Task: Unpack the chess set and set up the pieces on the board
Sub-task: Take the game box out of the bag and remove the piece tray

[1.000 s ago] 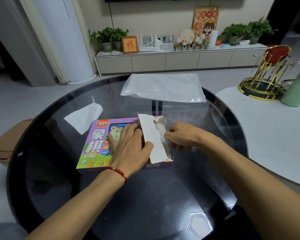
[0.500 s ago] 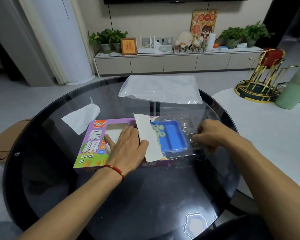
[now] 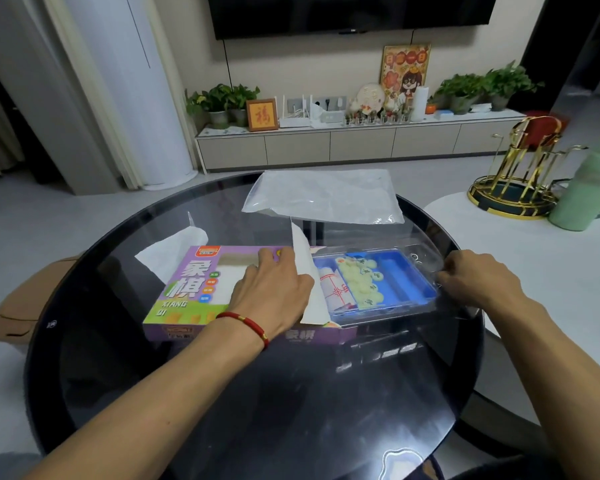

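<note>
1. Sliding further out of the purple box (image 3: 194, 289) now than half a second ago: the clear-lidded blue tray (image 3: 399, 285), most of it showing past the open right end, where a second ago only the flap (image 3: 305, 271) and a sliver of contents showed.
2. Pinching the tray's right edge with the right hand (image 3: 478, 282), fingers curled on the clear plastic rim, having travelled rightward toward the glass table's (image 3: 84, 341) right edge.
3. Pressing down flat on the box top with the left hand (image 3: 274, 292), fingers fairly straight, pinning it near the table's centre.
4. Showing inside the tray: pale round pieces (image 3: 359, 282) and a rolled paper board (image 3: 335, 292).
5. Meaning for the task: unpacking nearly through its first step, likely needing one more pull before lifting the lid; nothing set up yet.
</note>
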`<state>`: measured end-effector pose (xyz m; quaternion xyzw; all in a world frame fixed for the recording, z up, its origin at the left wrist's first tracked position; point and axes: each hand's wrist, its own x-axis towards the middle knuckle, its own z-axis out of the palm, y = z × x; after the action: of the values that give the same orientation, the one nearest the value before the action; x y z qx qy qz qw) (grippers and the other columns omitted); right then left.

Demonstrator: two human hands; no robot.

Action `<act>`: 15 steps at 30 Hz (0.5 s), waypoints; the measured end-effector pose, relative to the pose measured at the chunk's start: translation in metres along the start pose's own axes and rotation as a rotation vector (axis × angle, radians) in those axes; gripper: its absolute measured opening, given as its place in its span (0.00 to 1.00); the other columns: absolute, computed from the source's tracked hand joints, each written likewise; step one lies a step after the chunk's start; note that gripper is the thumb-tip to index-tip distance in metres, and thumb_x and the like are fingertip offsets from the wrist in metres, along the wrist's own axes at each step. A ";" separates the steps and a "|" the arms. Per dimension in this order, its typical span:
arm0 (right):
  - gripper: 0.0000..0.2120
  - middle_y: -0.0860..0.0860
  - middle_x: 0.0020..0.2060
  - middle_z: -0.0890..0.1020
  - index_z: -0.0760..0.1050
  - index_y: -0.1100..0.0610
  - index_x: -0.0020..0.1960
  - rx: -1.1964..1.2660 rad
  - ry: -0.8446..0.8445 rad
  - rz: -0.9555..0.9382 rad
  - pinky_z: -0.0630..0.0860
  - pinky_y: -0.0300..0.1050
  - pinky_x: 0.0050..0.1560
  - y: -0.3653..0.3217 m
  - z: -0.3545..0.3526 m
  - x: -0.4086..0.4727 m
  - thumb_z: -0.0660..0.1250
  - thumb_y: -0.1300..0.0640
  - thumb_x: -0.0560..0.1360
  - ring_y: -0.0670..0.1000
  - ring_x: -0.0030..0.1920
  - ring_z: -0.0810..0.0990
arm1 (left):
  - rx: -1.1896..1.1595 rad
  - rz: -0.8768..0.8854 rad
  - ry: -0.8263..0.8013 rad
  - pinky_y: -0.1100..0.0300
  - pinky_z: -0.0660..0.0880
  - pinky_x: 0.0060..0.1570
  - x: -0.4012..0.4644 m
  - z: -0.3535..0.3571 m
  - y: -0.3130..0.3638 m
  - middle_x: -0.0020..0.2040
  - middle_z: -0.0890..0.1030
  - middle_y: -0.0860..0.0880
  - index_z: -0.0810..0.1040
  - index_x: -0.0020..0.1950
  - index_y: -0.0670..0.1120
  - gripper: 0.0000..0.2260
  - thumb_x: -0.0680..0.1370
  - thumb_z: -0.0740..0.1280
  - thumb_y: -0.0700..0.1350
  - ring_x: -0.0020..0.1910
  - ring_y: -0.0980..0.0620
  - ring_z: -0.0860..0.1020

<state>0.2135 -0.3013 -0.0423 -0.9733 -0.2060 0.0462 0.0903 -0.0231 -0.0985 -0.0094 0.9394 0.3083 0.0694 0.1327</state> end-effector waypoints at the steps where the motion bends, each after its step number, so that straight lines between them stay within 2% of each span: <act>1: 0.11 0.52 0.42 0.81 0.77 0.52 0.52 0.002 0.002 0.005 0.77 0.44 0.37 0.002 0.000 0.002 0.65 0.46 0.78 0.52 0.39 0.78 | 0.003 0.005 0.012 0.46 0.74 0.54 0.002 -0.005 0.004 0.58 0.70 0.43 0.66 0.61 0.47 0.12 0.82 0.54 0.51 0.53 0.38 0.73; 3: 0.09 0.52 0.43 0.80 0.76 0.52 0.52 0.013 -0.017 0.020 0.72 0.42 0.34 0.005 -0.003 0.002 0.65 0.47 0.79 0.51 0.39 0.77 | 0.019 0.011 0.025 0.46 0.72 0.55 0.008 -0.015 0.007 0.59 0.71 0.43 0.68 0.63 0.47 0.13 0.81 0.54 0.51 0.56 0.38 0.72; 6: 0.10 0.55 0.46 0.80 0.76 0.53 0.53 0.035 0.002 0.031 0.73 0.46 0.39 0.009 -0.002 0.002 0.64 0.48 0.80 0.54 0.42 0.77 | 0.062 0.011 0.037 0.46 0.71 0.56 0.024 -0.029 0.001 0.60 0.73 0.40 0.69 0.57 0.47 0.11 0.80 0.55 0.51 0.59 0.38 0.71; 9: 0.09 0.56 0.47 0.79 0.73 0.55 0.53 0.039 -0.003 0.016 0.72 0.47 0.43 0.009 0.002 0.002 0.62 0.49 0.81 0.57 0.44 0.76 | 0.136 -0.006 0.063 0.46 0.70 0.57 0.043 -0.041 -0.013 0.62 0.73 0.39 0.70 0.62 0.46 0.14 0.80 0.55 0.51 0.61 0.37 0.70; 10: 0.09 0.57 0.48 0.79 0.73 0.56 0.53 0.046 -0.014 0.017 0.73 0.47 0.43 0.007 0.004 0.002 0.62 0.49 0.81 0.58 0.44 0.77 | 0.154 -0.005 0.079 0.46 0.70 0.56 0.050 -0.045 -0.019 0.62 0.73 0.39 0.70 0.62 0.45 0.15 0.80 0.55 0.51 0.61 0.37 0.70; 12: 0.11 0.59 0.51 0.81 0.73 0.57 0.54 0.074 -0.024 0.025 0.76 0.50 0.46 0.004 0.008 -0.001 0.61 0.49 0.81 0.59 0.46 0.79 | 0.154 0.031 0.126 0.47 0.70 0.53 0.065 -0.053 -0.028 0.59 0.75 0.38 0.70 0.56 0.45 0.11 0.79 0.56 0.50 0.56 0.38 0.71; 15: 0.11 0.60 0.52 0.81 0.72 0.58 0.53 0.124 -0.052 0.006 0.77 0.51 0.48 -0.008 0.011 -0.008 0.62 0.50 0.80 0.61 0.48 0.80 | 0.049 0.127 0.194 0.50 0.65 0.46 0.088 -0.063 -0.022 0.52 0.77 0.40 0.67 0.49 0.47 0.04 0.79 0.59 0.47 0.48 0.42 0.70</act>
<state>0.2016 -0.2958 -0.0515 -0.9649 -0.2022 0.0846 0.1449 0.0212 -0.0159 0.0483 0.9489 0.2610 0.1609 0.0746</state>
